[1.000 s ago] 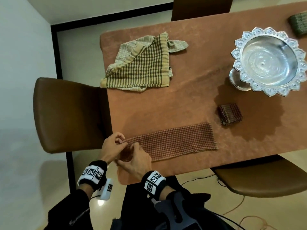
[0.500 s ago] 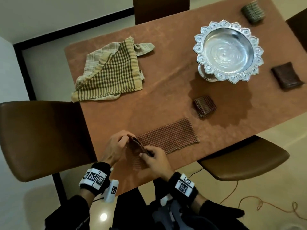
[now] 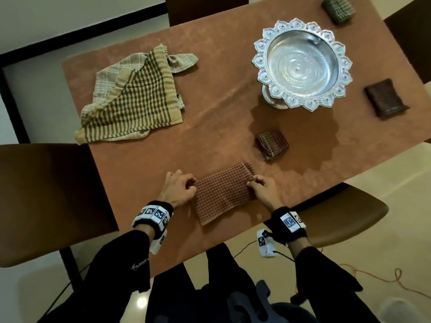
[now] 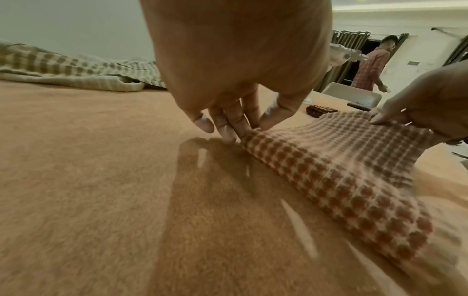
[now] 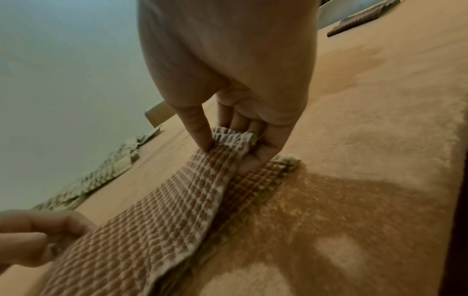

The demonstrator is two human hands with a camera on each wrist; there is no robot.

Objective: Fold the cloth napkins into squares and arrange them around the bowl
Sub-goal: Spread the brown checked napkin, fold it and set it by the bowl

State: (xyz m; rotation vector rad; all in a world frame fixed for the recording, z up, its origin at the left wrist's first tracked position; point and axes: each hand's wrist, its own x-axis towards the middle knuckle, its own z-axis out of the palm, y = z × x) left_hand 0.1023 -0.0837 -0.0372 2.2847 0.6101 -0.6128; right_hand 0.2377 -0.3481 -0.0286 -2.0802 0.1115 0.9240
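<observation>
The napkin (image 3: 222,191) is pinched at its left end by the left hand (image 3: 178,191) and at its right end by the right hand (image 3: 264,191), stretched between the fingers.

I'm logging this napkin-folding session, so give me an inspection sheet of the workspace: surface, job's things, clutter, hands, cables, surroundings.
Surface: brown table, a darker patch beside the bowl.
Job's things: silver bowl; three folded napkins near it, green, dark brown, striped; red checked napkin half folded at the near edge; unfolded green napkins piled at the far left.
Clutter: nothing seen.
Hands: left hand and right hand each pinch an end of the red checked napkin.
Cables: orange cable and a black one on the floor.
Surroundings: brown chairs round the table; another person in the background of the left wrist view.
</observation>
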